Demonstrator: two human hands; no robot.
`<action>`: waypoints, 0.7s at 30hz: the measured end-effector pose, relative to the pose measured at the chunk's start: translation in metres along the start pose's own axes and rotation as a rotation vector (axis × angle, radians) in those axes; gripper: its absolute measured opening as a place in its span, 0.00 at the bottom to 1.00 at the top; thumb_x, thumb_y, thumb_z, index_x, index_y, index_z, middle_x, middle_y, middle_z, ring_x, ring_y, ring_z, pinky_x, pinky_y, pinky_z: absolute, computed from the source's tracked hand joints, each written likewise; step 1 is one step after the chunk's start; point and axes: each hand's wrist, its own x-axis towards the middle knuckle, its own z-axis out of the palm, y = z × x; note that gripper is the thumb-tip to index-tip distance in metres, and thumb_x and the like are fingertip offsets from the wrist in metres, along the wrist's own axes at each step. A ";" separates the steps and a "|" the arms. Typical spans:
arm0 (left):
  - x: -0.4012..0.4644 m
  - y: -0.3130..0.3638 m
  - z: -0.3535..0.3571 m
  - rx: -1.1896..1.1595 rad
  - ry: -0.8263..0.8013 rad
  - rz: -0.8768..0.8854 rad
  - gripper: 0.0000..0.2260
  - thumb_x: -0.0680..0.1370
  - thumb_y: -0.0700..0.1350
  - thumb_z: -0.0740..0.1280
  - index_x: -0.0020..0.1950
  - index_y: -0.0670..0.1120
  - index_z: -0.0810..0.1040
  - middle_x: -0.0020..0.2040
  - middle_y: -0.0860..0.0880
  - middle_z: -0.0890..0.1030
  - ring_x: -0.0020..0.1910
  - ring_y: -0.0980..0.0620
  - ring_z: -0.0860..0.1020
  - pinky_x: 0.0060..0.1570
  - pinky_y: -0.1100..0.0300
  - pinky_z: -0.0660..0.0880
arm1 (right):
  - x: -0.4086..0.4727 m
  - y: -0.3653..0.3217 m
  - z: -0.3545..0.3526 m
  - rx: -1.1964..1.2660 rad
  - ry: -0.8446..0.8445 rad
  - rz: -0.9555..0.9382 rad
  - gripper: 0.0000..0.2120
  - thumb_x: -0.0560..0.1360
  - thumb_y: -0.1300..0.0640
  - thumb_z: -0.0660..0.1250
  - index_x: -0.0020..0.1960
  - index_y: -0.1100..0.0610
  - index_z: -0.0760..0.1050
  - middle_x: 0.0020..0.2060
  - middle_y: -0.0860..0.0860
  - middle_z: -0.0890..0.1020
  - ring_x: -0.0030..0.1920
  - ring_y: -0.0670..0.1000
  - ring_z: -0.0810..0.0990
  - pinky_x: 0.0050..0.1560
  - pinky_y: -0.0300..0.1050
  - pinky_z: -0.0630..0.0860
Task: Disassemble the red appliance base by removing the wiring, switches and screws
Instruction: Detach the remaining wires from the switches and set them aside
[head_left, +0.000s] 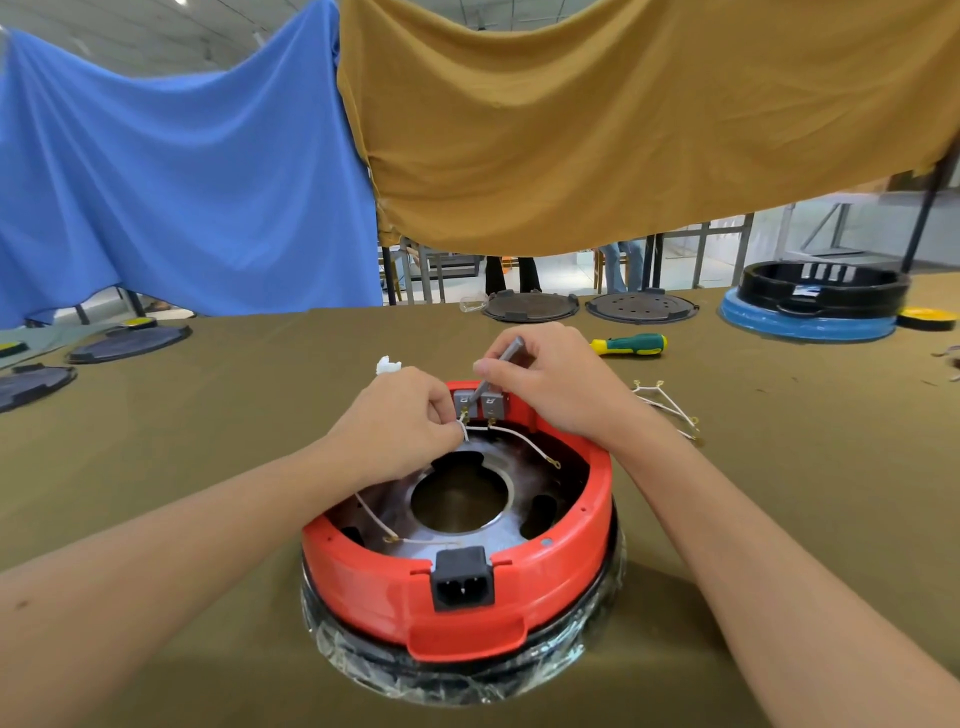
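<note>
Red round plastic appliance base (457, 587) sits on the olive-cloth table (208, 415), black power socket (462, 577) facing the person. Further in, left hand (400, 415) fingers pinch a thin white wire (511, 435) by the two grey switches (477, 402) on the far rim. Right hand (550, 379) grips a slim grey tool (496, 370), tip down at those switches. Beyond, a green-and-yellow screwdriver (631, 345) lies on the table, with loose white wires (667, 408) off to the right.

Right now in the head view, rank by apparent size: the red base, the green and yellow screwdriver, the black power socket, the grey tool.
1. Red base
2. Black power socket, though nearness enlarges it
3. Screwdriver
4. Grey tool, partly hidden by the right hand
</note>
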 end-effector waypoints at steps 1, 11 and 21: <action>0.000 0.000 0.000 -0.030 -0.011 -0.006 0.08 0.72 0.41 0.70 0.33 0.48 0.78 0.24 0.58 0.78 0.26 0.63 0.75 0.30 0.68 0.69 | 0.001 0.001 0.000 0.019 0.001 0.018 0.09 0.77 0.52 0.70 0.42 0.56 0.82 0.31 0.43 0.81 0.33 0.38 0.75 0.35 0.30 0.69; -0.001 0.003 -0.001 -0.121 -0.048 -0.040 0.07 0.72 0.39 0.69 0.33 0.46 0.78 0.24 0.55 0.78 0.23 0.62 0.74 0.29 0.68 0.71 | 0.002 0.003 0.002 0.119 0.022 0.066 0.10 0.78 0.53 0.69 0.42 0.58 0.82 0.31 0.44 0.84 0.34 0.40 0.81 0.43 0.40 0.77; -0.003 0.006 -0.002 -0.160 -0.056 -0.061 0.06 0.72 0.37 0.68 0.34 0.44 0.78 0.23 0.54 0.78 0.22 0.60 0.75 0.28 0.68 0.72 | 0.004 0.004 0.001 0.130 -0.004 0.085 0.10 0.79 0.55 0.69 0.42 0.60 0.82 0.32 0.45 0.84 0.34 0.40 0.82 0.42 0.38 0.77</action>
